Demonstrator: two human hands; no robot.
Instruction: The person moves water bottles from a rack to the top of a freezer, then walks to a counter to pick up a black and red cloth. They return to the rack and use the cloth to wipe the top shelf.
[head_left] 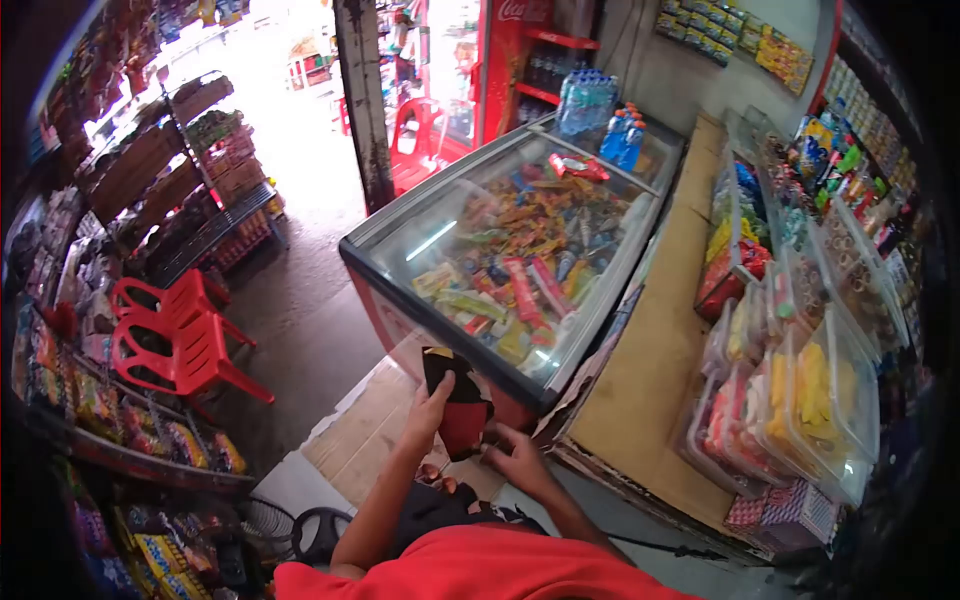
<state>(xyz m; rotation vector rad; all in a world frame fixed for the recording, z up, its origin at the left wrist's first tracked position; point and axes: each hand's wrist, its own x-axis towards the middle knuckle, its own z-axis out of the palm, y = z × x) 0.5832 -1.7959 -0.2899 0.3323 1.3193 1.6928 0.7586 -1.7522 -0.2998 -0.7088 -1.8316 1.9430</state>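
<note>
My left hand [430, 402] grips a black and dark red item [464, 418] that looks like a wallet or soft pouch, thumb lying across its front. It is held up in front of my lap, tilted. At its lower right edge, my right hand [515, 458] has its fingers curled in against it; the fingertips are partly hidden. Below the pouch, a few small brownish rounded things [438, 478] show near my lap, too small to name.
A glass-topped freezer [365, 245] full of packaged ice creams stands ahead, bottles [588, 100] on top. To the right run a wooden counter [640, 380] and plastic tubs [830, 400] of sweets. Red plastic chairs [190, 345] and snack racks [150, 430] are on the left.
</note>
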